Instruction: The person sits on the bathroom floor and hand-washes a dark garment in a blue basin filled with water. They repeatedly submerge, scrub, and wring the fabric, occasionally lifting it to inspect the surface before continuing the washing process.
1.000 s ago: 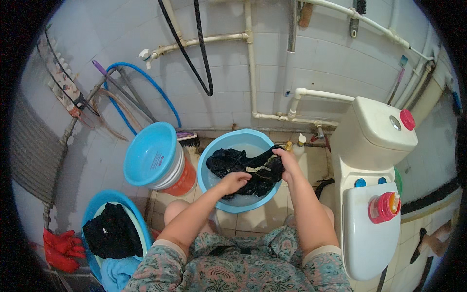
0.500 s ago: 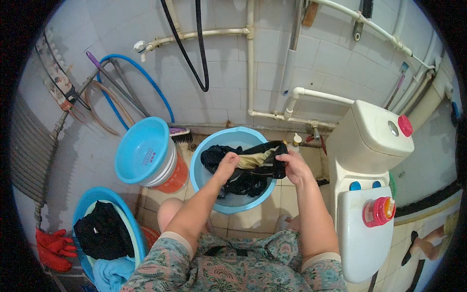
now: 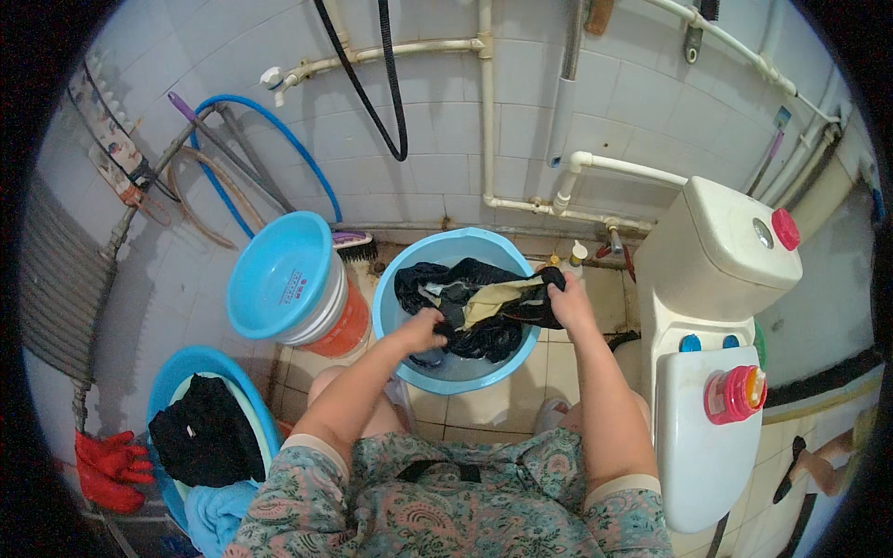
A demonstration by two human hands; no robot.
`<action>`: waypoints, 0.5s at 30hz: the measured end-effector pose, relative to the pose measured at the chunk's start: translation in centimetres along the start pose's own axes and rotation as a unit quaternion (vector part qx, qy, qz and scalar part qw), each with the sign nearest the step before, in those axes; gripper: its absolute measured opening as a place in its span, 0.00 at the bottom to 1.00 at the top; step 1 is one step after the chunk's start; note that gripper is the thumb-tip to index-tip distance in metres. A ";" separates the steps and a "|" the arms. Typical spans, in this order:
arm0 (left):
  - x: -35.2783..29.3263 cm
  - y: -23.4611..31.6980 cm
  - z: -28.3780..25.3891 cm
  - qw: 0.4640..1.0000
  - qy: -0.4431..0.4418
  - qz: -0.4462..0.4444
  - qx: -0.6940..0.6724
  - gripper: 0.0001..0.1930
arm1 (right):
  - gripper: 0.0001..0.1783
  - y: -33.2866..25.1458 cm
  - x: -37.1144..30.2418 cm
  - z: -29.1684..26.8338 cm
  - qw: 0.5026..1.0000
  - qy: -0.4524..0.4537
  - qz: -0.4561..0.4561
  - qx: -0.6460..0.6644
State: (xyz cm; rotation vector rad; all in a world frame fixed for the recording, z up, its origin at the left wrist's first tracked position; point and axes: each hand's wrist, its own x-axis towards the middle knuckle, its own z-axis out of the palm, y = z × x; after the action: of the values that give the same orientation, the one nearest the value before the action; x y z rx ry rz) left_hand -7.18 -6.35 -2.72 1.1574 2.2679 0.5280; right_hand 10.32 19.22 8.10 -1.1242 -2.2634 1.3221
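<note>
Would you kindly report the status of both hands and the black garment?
Right hand gripping black garment. Left hand against it, grip unclear. Garment bunched over blue basin; no obstruction visible.

Soft, whitish light fills the room, a bit dim, and seems to fall from above. A faint shadow lies on the cream tile floor (image 3: 488,410) just in front of the round light-blue plastic basin (image 3: 435,249). Right of the basin, the smooth white toilet lid (image 3: 712,465) looks bright. The crumpled black cloth (image 3: 490,342) inside the basin is so dark that many folds blend together. Far from the basin, straight lines bend, and grainy black fills the corners.
</note>
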 end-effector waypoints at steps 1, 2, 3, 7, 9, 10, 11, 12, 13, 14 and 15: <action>-0.3 1.6 0.0 0.996 -0.058 0.012 0.060 0.32 | 0.17 1.0 0.6 0.5 0.999 0.007 -0.006 0.036; -0.8 2.6 0.3 0.992 -0.080 0.001 0.093 0.34 | 0.17 1.2 0.8 1.0 0.997 0.011 -0.017 0.075; -1.4 4.0 0.4 0.989 -0.077 -0.012 0.128 0.31 | 0.17 -0.1 0.1 0.6 0.983 -0.025 0.028 0.182; -1.5 4.5 1.3 0.976 -0.004 -0.005 0.219 0.21 | 0.22 -1.3 -0.5 0.9 0.908 -0.151 0.089 0.380; -1.0 2.0 1.7 0.976 0.044 0.081 0.196 0.18 | 0.23 -2.4 -1.4 0.8 0.902 -0.164 0.106 0.386; -0.9 0.5 1.9 0.973 0.067 0.124 0.183 0.16 | 0.23 -2.7 -1.7 0.7 0.898 -0.171 0.115 0.388; -0.8 0.3 1.4 0.982 0.083 0.102 0.134 0.15 | 0.25 -2.4 -1.4 0.7 0.903 -0.158 0.130 0.378; -0.4 0.1 0.6 0.988 0.099 0.079 0.085 0.13 | 0.26 -2.1 -1.1 0.6 0.903 -0.150 0.125 0.382; -0.1 -0.2 -0.3 0.991 0.116 0.055 0.036 0.12 | 0.26 -1.9 -0.8 0.5 0.904 -0.143 0.121 0.385; -0.2 -0.7 -1.2 0.992 0.113 0.052 0.003 0.11 | 0.26 -1.7 -0.7 0.5 0.903 -0.137 0.119 0.390; -0.3 -1.2 -2.3 0.992 0.112 0.049 -0.031 0.10 | 0.24 -1.7 -0.7 0.3 0.907 -0.155 0.102 0.378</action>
State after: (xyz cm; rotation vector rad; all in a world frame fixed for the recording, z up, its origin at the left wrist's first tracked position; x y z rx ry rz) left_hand -9.17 -7.51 -1.54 1.2365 2.3708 0.7976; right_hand 9.76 18.06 9.41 -0.9068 -1.5335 2.3154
